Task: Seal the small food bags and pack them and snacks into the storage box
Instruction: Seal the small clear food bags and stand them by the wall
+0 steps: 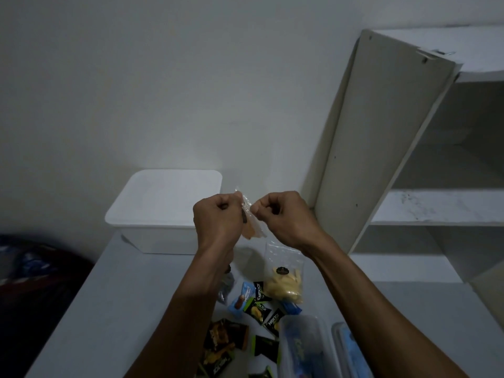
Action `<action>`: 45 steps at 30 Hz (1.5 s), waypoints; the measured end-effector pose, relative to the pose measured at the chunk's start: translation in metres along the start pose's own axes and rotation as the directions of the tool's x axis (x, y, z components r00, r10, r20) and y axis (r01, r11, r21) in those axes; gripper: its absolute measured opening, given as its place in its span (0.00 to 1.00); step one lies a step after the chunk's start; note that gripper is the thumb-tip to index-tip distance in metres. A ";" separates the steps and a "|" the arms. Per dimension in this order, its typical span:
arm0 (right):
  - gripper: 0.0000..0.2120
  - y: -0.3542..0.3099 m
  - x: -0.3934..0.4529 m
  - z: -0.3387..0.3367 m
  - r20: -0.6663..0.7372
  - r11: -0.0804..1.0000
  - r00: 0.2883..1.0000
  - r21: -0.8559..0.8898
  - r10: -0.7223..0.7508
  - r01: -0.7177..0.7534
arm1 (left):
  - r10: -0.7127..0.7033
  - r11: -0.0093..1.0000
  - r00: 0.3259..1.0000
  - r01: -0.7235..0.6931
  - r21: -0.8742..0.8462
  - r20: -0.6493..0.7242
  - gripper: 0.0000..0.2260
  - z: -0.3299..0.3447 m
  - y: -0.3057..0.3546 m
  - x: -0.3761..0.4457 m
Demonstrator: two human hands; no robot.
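We hold a small food bag (251, 222) up in the air between our two hands, our left hand (218, 216) pinching one side of its top and our right hand (283, 214) pinching the other, both with fingers curled tight. The bag hangs long-way down, its open top up by our fingers and its orange food at the bottom. The white storage box (166, 211) sits on the worktop (109, 309) just behind, nearer our left hand, its lid on.
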State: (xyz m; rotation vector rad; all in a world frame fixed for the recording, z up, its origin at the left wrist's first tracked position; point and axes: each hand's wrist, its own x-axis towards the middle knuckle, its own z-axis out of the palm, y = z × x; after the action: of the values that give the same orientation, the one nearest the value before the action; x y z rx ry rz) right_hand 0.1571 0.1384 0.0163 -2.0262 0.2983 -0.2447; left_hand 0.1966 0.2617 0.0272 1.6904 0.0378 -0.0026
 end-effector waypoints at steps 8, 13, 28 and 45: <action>0.07 0.002 -0.002 0.006 -0.030 0.999 0.999 -0.039 -0.013 0.012 | -0.036 0.994 0.998 0.030 0.104 0.059 0.07 0.000 -0.005 -0.004; 0.08 0.007 -0.009 0.009 -0.040 1.000 0.999 -0.023 0.019 -0.020 | -0.092 0.994 0.995 0.091 0.052 0.022 0.07 -0.001 -0.005 -0.005; 0.11 0.029 -0.037 0.020 -0.184 0.991 0.974 -0.061 -0.132 0.122 | -0.273 0.959 0.962 0.272 -0.079 -0.007 0.07 -0.002 -0.004 -0.013; 0.04 0.004 -0.048 0.030 -0.471 0.985 0.874 0.053 -0.118 0.162 | -0.074 0.992 0.997 0.071 -0.102 -0.018 0.10 -0.044 -0.014 0.001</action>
State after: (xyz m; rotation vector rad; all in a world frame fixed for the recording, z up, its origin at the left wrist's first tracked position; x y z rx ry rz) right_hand 0.1203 0.1766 -0.0032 -1.8793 0.4301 -0.8321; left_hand 0.1961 0.3069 0.0190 1.5864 0.1139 -0.0363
